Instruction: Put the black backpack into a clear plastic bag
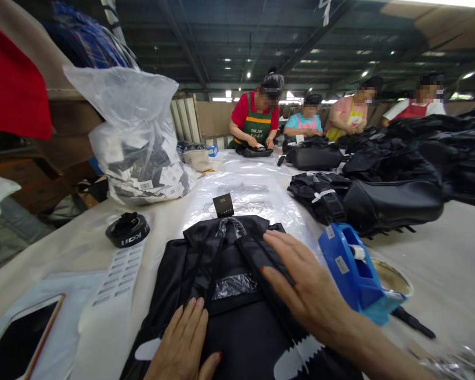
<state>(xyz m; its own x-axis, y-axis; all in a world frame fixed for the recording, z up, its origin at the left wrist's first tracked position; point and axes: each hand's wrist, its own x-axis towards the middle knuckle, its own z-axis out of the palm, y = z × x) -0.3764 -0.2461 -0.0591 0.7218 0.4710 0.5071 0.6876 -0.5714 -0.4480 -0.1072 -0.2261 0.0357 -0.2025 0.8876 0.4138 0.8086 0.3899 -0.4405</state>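
A black backpack [237, 322] lies on the table in front of me, its straps facing up, with clear plastic round the top handle and in the middle. At its top edge stands a small black tag [224, 205]. My left hand [184, 340] rests flat on the lower left of the bag, fingers stretched out. On the right strap lies my right hand [304, 285], its fingers extended and thumb apart. White paper strips [298, 359] show at the bag's lower corners.
Clear plastic bags [253, 184] lie behind the backpack. A blue tape dispenser [352, 269] is right, near piled black bags [396, 203]. Left are a phone [21, 338], a label strip [116, 279], a black ribbon roll [127, 230] and a bag of tags [142, 153]. Several people work behind.
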